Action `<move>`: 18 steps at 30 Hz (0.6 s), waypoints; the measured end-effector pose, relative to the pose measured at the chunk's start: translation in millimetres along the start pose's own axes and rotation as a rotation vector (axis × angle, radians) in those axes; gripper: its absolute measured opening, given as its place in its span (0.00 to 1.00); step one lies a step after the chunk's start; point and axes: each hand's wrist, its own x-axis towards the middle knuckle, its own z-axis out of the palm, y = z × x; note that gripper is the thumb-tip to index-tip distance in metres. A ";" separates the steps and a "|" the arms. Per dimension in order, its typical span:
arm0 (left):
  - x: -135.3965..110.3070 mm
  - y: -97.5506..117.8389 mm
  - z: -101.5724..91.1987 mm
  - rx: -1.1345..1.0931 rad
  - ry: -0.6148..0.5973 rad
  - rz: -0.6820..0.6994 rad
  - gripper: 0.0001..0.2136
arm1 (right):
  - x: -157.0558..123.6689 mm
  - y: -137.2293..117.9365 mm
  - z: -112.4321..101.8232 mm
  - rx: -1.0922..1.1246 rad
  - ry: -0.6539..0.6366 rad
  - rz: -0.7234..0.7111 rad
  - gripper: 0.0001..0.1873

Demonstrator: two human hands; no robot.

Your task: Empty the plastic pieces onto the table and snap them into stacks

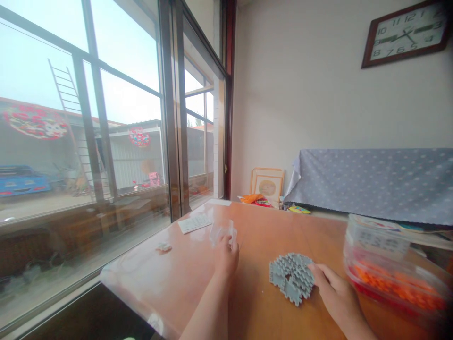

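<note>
My left hand (pixel 226 257) is closed on a small clear plastic box (pixel 222 230) over the left part of the table. With thumb and fingers pinched, my right hand (pixel 334 289) grips the right edge of a cluster of grey plastic interlocking pieces (pixel 292 276). The pieces have toothed edges and overlap in a rough ring with a small gap in the middle. Whether the cluster is lifted or rests on the table, I cannot tell. The fingertips of my right hand are partly hidden behind it.
On the brown table (pixel 262 226), a printed card (pixel 195 223) and a small pale item (pixel 163 247) lie at the left. Clear tubs with orange pieces (pixel 396 276) stand at the right. A window runs along the left; a cloth-covered piece (pixel 371 184) is beyond.
</note>
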 end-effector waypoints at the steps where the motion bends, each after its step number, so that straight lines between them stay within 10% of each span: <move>1: -1.1 1.8 -1.4 0.014 0.006 0.016 0.11 | 0.5 0.6 0.3 0.007 0.002 -0.010 0.23; 7: -9.6 18.3 -8.6 0.103 0.095 0.184 0.16 | -4.5 -16.9 2.1 0.110 0.082 -0.091 0.22; 18: -31.7 62.9 27.3 -0.005 -0.237 0.318 0.11 | 3.8 -31.7 -8.7 0.279 0.335 -0.085 0.21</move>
